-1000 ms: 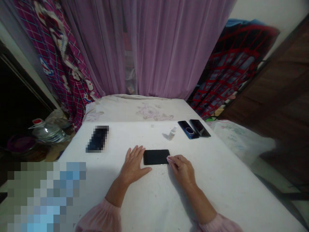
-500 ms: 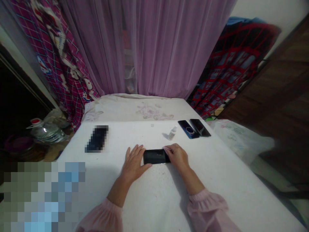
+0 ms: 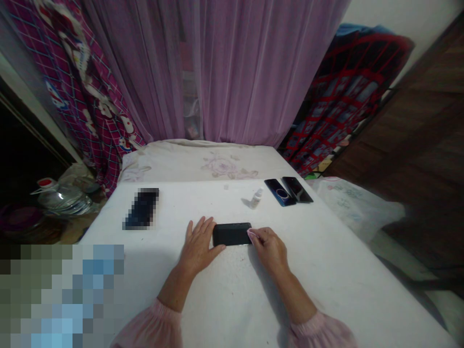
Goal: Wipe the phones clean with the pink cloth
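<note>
A black phone (image 3: 231,235) lies flat, face up, on the white table (image 3: 326,270), a pinkish scrap (image 3: 250,233) at its right end.

1 head-worn camera: looks forward and down from near side of white surface (image 3: 326,261). Left hand (image 3: 197,246) and right hand (image 3: 271,249) fairly near; purple curtain (image 3: 250,72) fills far side.

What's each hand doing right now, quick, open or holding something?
Left hand: open, at the left end of the black phone.
Right hand: closed, pinching a small pink cloth at the phone's right end.
</note>
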A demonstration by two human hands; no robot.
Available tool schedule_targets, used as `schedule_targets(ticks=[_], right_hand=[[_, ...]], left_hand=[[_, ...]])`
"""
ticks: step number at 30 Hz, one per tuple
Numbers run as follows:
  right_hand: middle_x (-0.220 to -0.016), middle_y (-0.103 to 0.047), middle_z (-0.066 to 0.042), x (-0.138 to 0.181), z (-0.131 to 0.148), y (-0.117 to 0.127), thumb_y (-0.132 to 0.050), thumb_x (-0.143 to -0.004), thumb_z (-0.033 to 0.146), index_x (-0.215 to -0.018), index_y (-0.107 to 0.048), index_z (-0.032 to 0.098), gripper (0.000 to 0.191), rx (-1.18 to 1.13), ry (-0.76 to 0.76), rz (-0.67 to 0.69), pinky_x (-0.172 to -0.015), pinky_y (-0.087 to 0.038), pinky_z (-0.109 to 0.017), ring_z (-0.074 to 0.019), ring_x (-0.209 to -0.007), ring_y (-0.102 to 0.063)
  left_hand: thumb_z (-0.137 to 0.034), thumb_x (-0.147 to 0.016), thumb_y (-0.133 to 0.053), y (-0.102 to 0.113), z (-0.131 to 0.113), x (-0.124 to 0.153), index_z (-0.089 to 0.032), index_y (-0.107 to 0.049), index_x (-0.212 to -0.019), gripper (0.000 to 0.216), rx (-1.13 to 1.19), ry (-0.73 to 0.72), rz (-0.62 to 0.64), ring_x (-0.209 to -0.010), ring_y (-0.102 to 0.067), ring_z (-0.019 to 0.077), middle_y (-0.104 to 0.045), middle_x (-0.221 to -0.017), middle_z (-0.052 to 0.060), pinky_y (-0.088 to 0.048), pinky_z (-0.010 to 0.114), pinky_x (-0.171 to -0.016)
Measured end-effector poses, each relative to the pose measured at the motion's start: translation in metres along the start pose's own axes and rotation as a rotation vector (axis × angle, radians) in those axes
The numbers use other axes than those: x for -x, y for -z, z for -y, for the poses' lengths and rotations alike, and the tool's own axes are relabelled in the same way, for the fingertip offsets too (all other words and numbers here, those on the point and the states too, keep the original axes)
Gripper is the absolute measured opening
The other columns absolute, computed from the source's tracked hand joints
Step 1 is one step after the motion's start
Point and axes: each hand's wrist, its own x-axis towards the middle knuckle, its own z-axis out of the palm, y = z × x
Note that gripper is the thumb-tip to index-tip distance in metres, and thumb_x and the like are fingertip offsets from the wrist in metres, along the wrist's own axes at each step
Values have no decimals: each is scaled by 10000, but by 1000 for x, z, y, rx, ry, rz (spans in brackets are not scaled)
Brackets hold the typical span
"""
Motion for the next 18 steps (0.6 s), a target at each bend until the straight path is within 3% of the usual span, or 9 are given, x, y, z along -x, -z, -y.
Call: schedule_targets(ticks=[7,14,18], right_hand=[[-961,-717,-42,-37,13,-5,-553,-914,328,-965,-764,244,233,85,-52,8,-785,-457,-268,-188,-912,-650],[-919,-708,-37,9,-1,4,-517,-912,383,-974,-764,251,287,18,-23,-40,-718,-466,-263,-173,-825,-655],[-902,-704,-31,14,-10,16,-508,-903,414,-946,-771,261,307,40,-41,-24,-679,-458,-264,-172,-795,-652]], left_hand=[[-509,-881,-573,1,0,-1,-192,-469,-1364,588,-16,5,2,-1440,-312,310,-437,-1511,121,-149,581,-1185],[-514,-867,-588,1,-11,5,-176,-463,-1370,619,-4,2,13,-1440,-307,323,-424,-1516,139,-139,598,-1183],[-512,-856,-613,-1,-23,10,-168,-460,-1374,641,20,-26,56,-1445,-296,320,-420,-1519,142,-114,605,-1185]])
